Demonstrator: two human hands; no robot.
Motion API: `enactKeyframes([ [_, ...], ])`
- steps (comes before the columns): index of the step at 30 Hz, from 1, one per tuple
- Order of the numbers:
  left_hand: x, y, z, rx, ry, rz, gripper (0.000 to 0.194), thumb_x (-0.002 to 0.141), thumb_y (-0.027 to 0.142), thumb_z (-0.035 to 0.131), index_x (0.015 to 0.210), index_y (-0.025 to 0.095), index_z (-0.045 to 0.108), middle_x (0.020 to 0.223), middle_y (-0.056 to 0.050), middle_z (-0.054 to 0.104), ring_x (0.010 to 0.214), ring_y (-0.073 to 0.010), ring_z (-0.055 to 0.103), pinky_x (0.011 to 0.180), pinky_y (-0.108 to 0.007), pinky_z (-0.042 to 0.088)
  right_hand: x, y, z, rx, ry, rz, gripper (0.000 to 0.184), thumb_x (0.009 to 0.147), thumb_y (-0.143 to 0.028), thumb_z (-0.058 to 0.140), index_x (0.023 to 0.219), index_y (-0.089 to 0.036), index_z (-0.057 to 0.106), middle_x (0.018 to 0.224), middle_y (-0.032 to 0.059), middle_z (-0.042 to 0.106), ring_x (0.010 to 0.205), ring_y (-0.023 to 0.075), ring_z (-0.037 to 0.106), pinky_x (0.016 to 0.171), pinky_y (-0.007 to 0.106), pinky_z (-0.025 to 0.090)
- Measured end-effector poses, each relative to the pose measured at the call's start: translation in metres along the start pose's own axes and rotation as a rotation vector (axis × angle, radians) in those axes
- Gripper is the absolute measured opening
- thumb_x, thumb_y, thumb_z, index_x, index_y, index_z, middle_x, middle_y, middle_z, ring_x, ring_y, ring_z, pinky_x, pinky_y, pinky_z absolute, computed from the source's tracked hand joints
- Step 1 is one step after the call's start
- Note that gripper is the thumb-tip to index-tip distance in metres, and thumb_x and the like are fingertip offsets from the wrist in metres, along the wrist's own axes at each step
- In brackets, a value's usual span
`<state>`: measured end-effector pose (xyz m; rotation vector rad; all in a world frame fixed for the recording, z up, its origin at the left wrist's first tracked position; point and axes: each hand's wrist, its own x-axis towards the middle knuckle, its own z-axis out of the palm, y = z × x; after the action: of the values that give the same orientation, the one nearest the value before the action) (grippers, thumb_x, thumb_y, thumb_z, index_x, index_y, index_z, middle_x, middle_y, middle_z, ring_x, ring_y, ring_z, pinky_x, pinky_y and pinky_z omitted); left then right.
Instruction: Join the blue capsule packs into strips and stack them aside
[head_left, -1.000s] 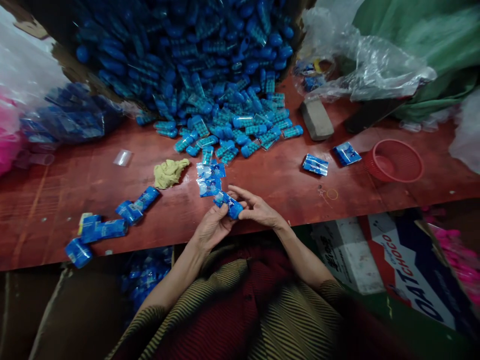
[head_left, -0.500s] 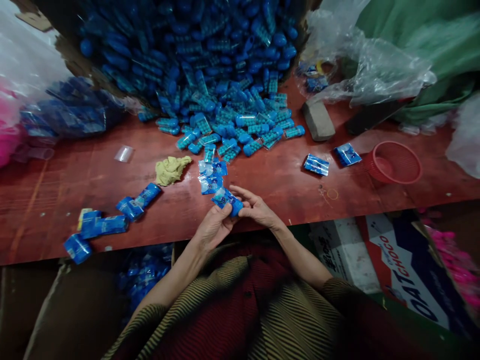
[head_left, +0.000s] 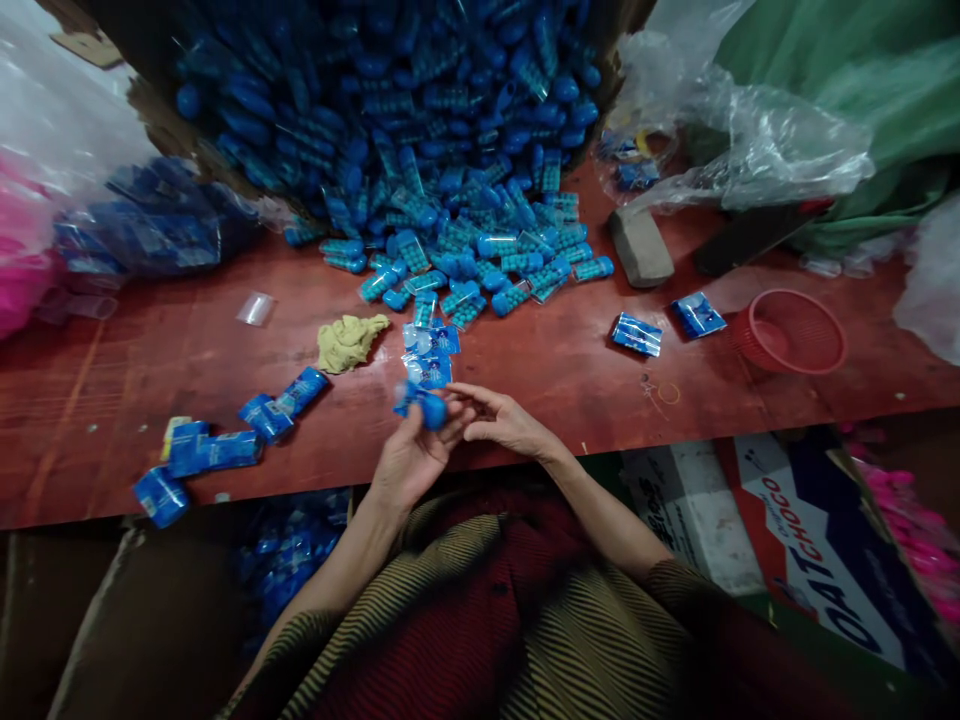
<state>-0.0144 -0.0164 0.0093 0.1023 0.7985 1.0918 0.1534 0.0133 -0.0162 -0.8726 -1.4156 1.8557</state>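
Note:
My left hand (head_left: 409,465) grips a small capped bottle with a blue printed wrapper (head_left: 425,406), smeared by motion, between thumb and fingers. Just to the right, my right hand (head_left: 514,425) has its fingers stretched out beside the bottle, holding nothing; whether its fingertips touch the left fingers I cannot tell. Beyond the hands lie flat blue-and-white printed wrappers (head_left: 429,345). Behind them spreads a heap of clear bottles with blue caps and blue-green beads (head_left: 480,245). A lump of yellow-green putty (head_left: 349,342) sits left of the wrappers.
Blue wrapped packs (head_left: 214,450) lie at the table's left front, and two more packs (head_left: 636,334) lie right. A red plastic basket (head_left: 795,330), a grey block (head_left: 641,247) and a clear plastic tube (head_left: 256,309) stand on the red table (head_left: 540,350). Bags crowd both back corners.
My left hand has moved left with the wrapped bottle, away from the right hand. The right fingers have let go of it. The view has shifted slightly.

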Motion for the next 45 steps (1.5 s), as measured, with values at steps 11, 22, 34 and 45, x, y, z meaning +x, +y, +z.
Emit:
enactKeyframes([
  [11, -0.021, 0.040, -0.030, 0.417, 0.306, 0.335, 0.028, 0.078, 0.037, 0.060, 0.096, 0.016, 0.065, 0.080, -0.008, 0.071, 0.094, -0.0240, 0.065, 0.092, -0.042, 0.046, 0.068, -0.006, 0.019, -0.819, 0.171, -0.231, 0.030, 0.089, -0.024, 0.052, 0.118, -0.018, 0.058, 0.109, 0.0084, 0.059, 0.099, 0.0180, 0.054, 0.090, 0.034, 0.042],
  [22, 0.032, 0.086, -0.088, 2.052, 0.757, 0.716, 0.045, 0.087, 0.021, 0.034, 0.128, 0.011, 0.052, 0.133, -0.022, 0.050, 0.134, -0.0397, 0.026, 0.103, -0.063, 0.017, 0.175, -0.009, 0.089, -1.381, 0.059, -0.262, 0.036, 0.094, -0.013, 0.031, 0.126, -0.013, 0.046, 0.133, 0.0144, 0.047, 0.122, 0.0288, 0.038, 0.100, 0.050, 0.029],
  [34, 0.003, 0.068, -0.074, 1.727, 0.716, 0.927, 0.042, 0.086, 0.032, 0.044, 0.120, 0.010, 0.056, 0.131, -0.020, 0.051, 0.132, -0.0327, 0.033, 0.108, -0.050, 0.021, 0.076, 0.008, 0.005, -1.344, 0.194, -0.142, 0.024, 0.085, -0.027, 0.059, 0.107, -0.022, 0.066, 0.119, 0.0110, 0.059, 0.107, 0.0268, 0.048, 0.086, 0.041, 0.036],
  [45, 0.033, 0.004, -0.019, 0.622, 0.469, 0.472, 0.053, 0.059, 0.034, 0.072, 0.106, 0.015, 0.053, 0.082, -0.001, 0.061, 0.052, -0.0076, 0.057, 0.044, -0.018, 0.044, 0.070, 0.004, 0.006, -1.132, 0.348, -0.127, 0.022, 0.089, -0.030, 0.055, 0.103, -0.026, 0.071, 0.110, 0.0056, 0.065, 0.100, 0.0219, 0.053, 0.083, 0.035, 0.038],
])
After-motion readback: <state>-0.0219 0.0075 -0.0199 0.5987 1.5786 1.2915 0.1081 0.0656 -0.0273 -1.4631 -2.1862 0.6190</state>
